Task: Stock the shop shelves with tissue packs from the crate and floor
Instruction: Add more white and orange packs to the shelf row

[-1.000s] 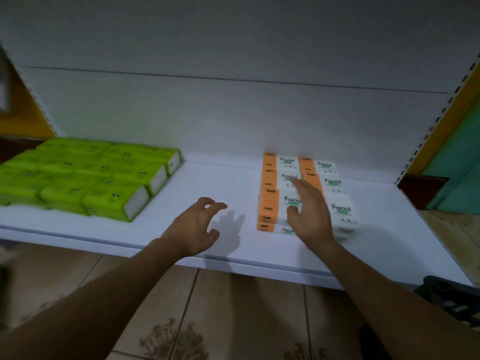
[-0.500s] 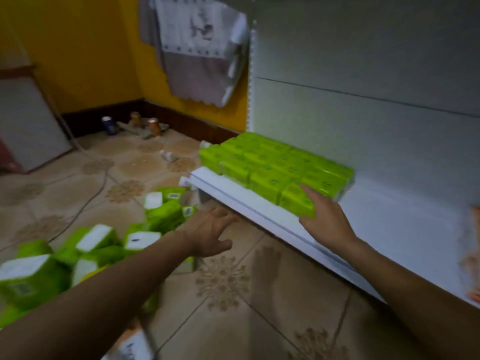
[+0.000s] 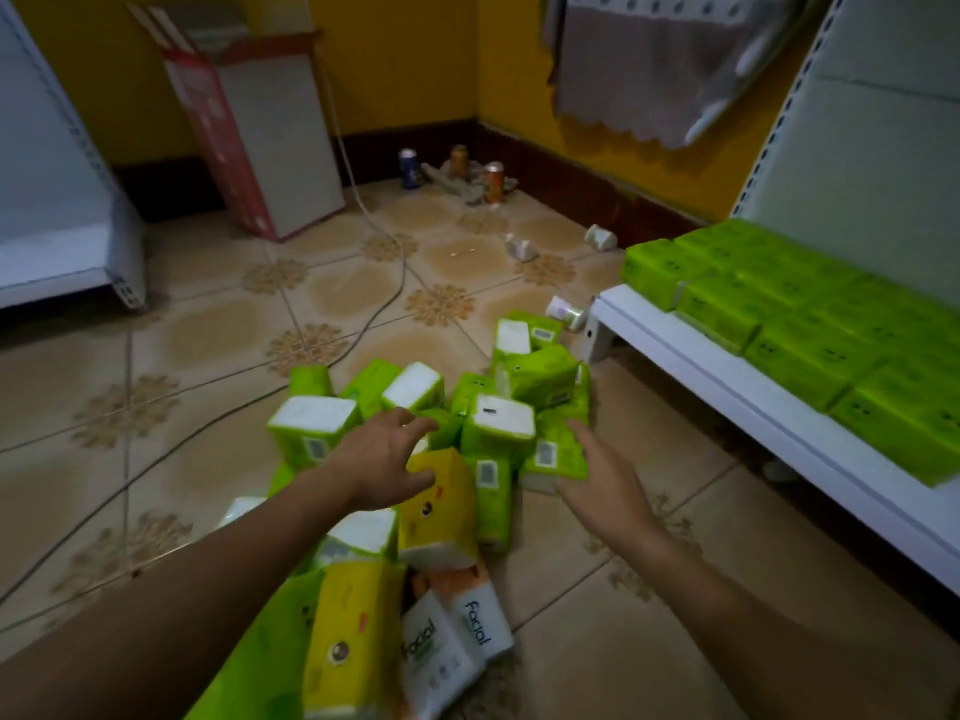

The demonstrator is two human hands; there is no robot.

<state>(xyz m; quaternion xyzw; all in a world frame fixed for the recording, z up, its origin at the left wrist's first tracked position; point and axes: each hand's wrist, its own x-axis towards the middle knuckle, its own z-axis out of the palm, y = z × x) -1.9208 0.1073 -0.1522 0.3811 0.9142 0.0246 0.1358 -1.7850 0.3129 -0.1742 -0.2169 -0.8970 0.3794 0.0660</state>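
A loose heap of tissue packs lies on the tiled floor: several green packs [image 3: 498, 426], yellow packs [image 3: 439, 511] and orange-and-white "Facial" packs [image 3: 457, 631]. My left hand [image 3: 382, 462] hovers over the heap with fingers spread, holding nothing, just above a yellow pack. My right hand [image 3: 602, 478] reaches in from the right, fingers straight, at the edge of a green pack [image 3: 553, 452]; I cannot tell if it touches. At the right, the white shelf [image 3: 727, 387] carries rows of green packs [image 3: 810, 330].
A white-and-red carton [image 3: 265, 142] leans on the yellow wall. Three cans [image 3: 452, 171] stand in the corner. A cable [image 3: 384, 298] runs across the tiles. Another white shelf unit [image 3: 67, 236] stands at the left. A cloth [image 3: 649, 59] hangs at upper right.
The view has swung left from the shelf down to the floor heap. Both hands have left the shelf and now reach over the packs on the floor.
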